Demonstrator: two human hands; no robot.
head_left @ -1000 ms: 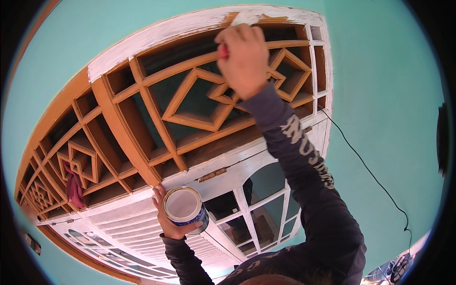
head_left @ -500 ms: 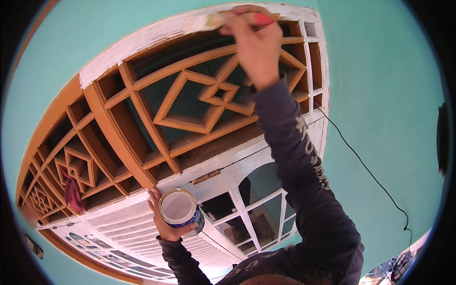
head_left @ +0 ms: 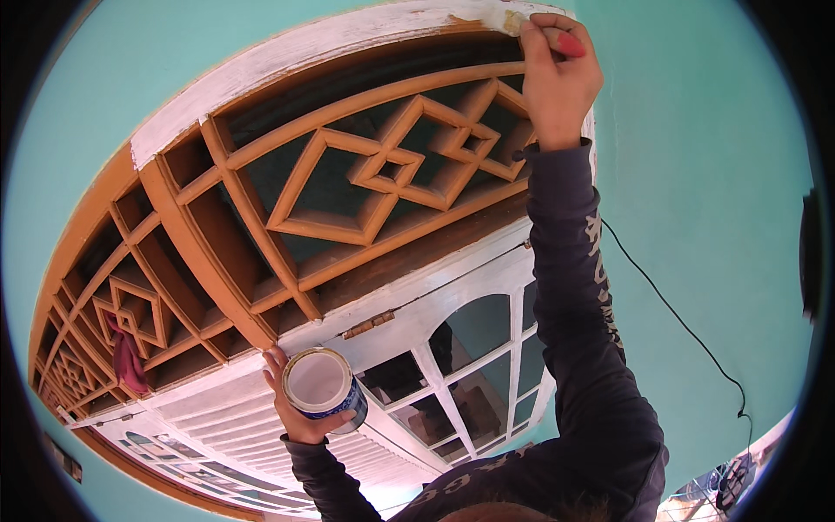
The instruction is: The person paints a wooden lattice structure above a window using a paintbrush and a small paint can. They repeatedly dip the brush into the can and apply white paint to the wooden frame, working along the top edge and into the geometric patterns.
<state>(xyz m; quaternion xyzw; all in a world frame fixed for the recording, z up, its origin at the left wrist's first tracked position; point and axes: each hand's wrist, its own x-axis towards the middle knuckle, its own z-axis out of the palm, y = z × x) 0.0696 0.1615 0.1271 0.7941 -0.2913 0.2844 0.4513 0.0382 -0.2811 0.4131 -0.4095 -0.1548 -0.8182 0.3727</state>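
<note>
My right hand is raised high and shut on a paintbrush with a red handle. Its bristles touch the white-painted top rail of a wooden transom frame. Below the rail the brown lattice with diamond shapes is bare wood. My left hand holds a small open can of white paint lower down, in front of the white door frame.
White doors with glass panes and louvres stand below the transom. A red cloth hangs in the lattice at the left. A black cable runs down the turquoise wall on the right.
My right hand has risen from the lattice to the top rail with the brush. The view has tilted upward. The paint can has stayed at about the same spot.
</note>
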